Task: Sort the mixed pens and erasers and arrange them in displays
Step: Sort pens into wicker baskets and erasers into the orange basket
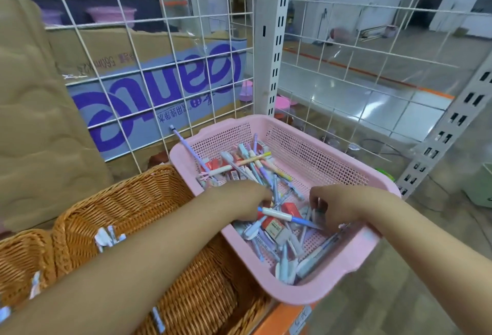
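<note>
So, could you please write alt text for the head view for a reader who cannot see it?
The left hand and right hand reach into a pink basket holding mixed pens and erasers. Two wicker baskets sit to its left, with a wire grid behind.

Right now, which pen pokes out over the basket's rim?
The lilac pen at the pink basket's far-left corner; it leans on the rim, the others lie inside.
</note>
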